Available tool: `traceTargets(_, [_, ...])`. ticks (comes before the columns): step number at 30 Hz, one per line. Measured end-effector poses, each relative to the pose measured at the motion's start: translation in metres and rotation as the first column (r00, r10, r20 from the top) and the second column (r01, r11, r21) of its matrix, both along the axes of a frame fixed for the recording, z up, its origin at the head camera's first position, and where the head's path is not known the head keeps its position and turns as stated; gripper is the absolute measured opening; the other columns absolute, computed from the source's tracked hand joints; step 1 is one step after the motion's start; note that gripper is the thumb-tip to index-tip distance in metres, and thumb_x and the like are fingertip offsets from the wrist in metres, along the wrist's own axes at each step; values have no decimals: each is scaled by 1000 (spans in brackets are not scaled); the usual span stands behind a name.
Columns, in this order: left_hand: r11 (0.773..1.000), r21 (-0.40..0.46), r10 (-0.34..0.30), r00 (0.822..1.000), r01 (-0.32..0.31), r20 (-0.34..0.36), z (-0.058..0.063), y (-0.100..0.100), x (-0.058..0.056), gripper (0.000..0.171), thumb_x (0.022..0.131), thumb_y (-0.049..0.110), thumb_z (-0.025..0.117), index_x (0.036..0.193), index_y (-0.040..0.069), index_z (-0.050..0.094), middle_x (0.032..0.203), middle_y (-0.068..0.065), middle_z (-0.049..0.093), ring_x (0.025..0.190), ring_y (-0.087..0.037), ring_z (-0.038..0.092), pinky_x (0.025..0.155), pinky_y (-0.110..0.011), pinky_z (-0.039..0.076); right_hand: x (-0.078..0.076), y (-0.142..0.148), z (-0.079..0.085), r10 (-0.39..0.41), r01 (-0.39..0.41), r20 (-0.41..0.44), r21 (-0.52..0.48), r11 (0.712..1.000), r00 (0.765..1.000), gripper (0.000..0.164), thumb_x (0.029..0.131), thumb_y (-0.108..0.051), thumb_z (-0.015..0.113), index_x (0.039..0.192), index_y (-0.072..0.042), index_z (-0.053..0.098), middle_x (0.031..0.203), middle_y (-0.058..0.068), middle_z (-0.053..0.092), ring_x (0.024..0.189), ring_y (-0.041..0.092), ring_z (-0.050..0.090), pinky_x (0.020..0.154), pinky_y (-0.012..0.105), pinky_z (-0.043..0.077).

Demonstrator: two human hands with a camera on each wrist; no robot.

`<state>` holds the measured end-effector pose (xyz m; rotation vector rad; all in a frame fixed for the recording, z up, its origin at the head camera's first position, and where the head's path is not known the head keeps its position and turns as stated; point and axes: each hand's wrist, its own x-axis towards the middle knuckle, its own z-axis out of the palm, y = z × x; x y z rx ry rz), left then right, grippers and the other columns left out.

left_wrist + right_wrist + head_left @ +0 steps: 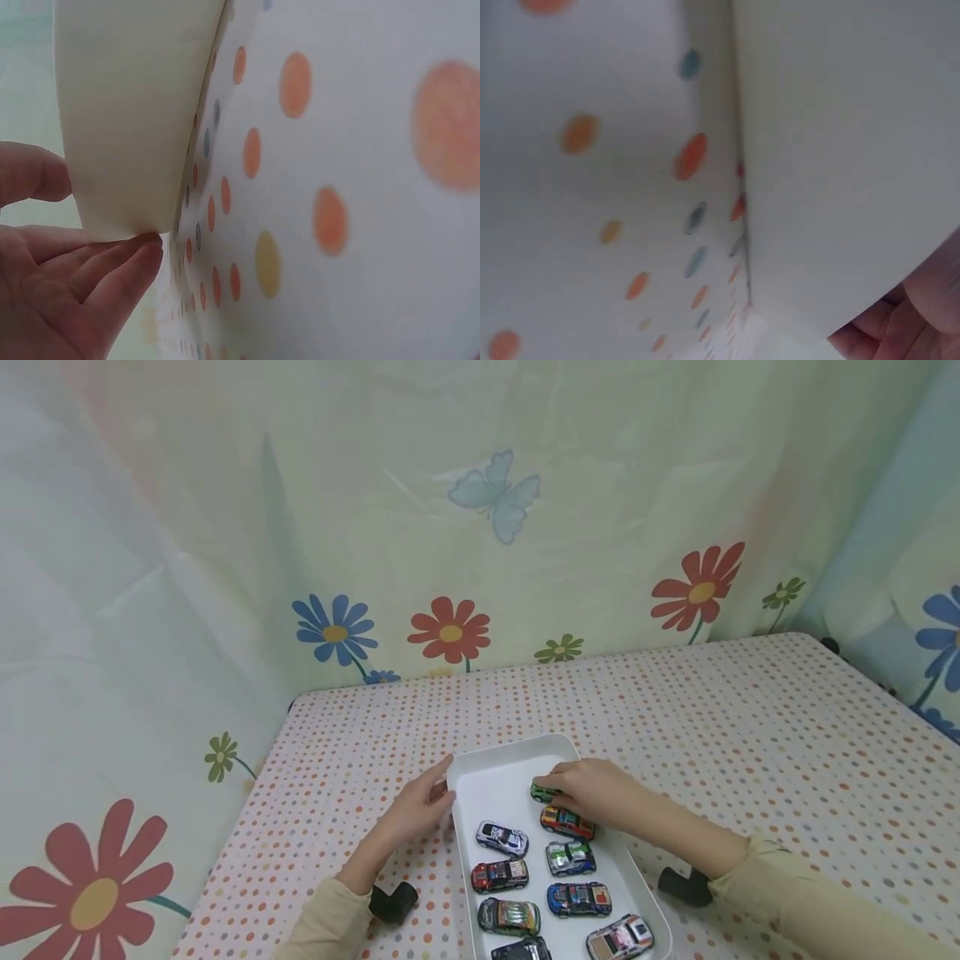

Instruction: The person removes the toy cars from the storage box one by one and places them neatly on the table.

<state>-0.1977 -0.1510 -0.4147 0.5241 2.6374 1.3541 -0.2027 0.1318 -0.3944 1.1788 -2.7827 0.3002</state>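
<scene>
A long white tray point(487, 785) lies on the table with several toy cars in it. My left hand point(415, 810) holds its far left corner; in the left wrist view the thumb point(36, 174) is at the rim and the fingers bend around the wall's end. With the fingertips of my right hand point(600, 789) I pinch a small green toy car point(541, 792) at the tray's far right, partly covered by the fingers. Just nearer me is a red and yellow toy car point(567, 822). In the right wrist view the tray wall point(840, 150) hides most of that hand.
The other cars stand in two columns, among them a white and black car point(502, 838), a blue car point(579, 899) and a dark car point(521, 949) at the near edge. A dotted cloth point(750, 735) covers the table. A flowered curtain point(585, 543) hangs behind.
</scene>
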Motion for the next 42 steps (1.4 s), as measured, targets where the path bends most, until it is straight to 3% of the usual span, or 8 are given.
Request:
traceTargets(5, [1000,6,-10,1000,10,-5,-1,0,1,54,96,9,49,144,-3,28,144,-24,32,122,-37,44,98,-42,40,-3,-1,0,-5,7,39,-34,999,999,29,81,-9,72,110,-7,69,89,4,67,77,15,64,63,25,55])
traceTargets(12, [999,32,-22,1000,22,7,-1,-2,1,54,96,9,48,145,-3,27,144,-24,31,123,-36,43,99,-41,39,-7,9,14,-1,12,63,-179,984,998,35,83,-1,68,117,-8,66,107,5,66,96,20,63,77,30,55])
traceTargets(18, [998,61,-23,999,22,22,-2,-4,3,55,97,10,49,145,-2,26,144,-24,31,124,-35,42,98,-40,40,-23,37,23,-132,140,49,-251,958,990,44,83,2,68,125,-6,60,114,12,63,99,26,61,79,36,55])
traceTargets(21, [997,72,-25,999,23,25,-3,-5,2,55,97,10,50,145,-3,27,144,-25,31,124,-36,42,98,-39,40,-32,54,21,-204,221,93,-252,942,975,43,83,2,68,125,-3,60,116,15,62,103,30,60,82,41,53])
traceTargets(25, [997,71,-29,999,28,21,-4,-4,1,55,97,10,49,145,-3,26,144,-25,31,124,-36,42,98,-38,40,-42,71,13,-236,266,147,-242,933,961,38,82,3,68,120,-1,63,112,15,64,99,30,61,79,42,53])
traceTargets(29, [997,64,-34,999,33,16,-5,-4,1,55,97,9,49,145,-4,27,144,-25,31,123,-37,42,98,-37,41,-48,79,4,-231,270,194,-211,940,954,36,81,4,69,116,-2,66,107,14,66,95,29,62,75,41,54])
traceTargets(38, [998,54,-30,999,29,10,-3,-3,1,54,97,10,49,145,-4,27,145,-24,29,124,-36,42,99,-38,40,-55,78,-8,-264,319,292,-162,934,919,34,80,4,68,112,-4,68,111,17,64,107,38,56,87,51,48])
traceTargets(42, [998,55,-24,999,23,22,-2,-3,1,55,97,10,49,145,-3,27,146,-23,29,124,-35,42,99,-38,39,-58,78,-13,-257,309,291,-150,939,921,35,80,4,68,114,-3,66,112,18,63,107,37,56,87,50,49])
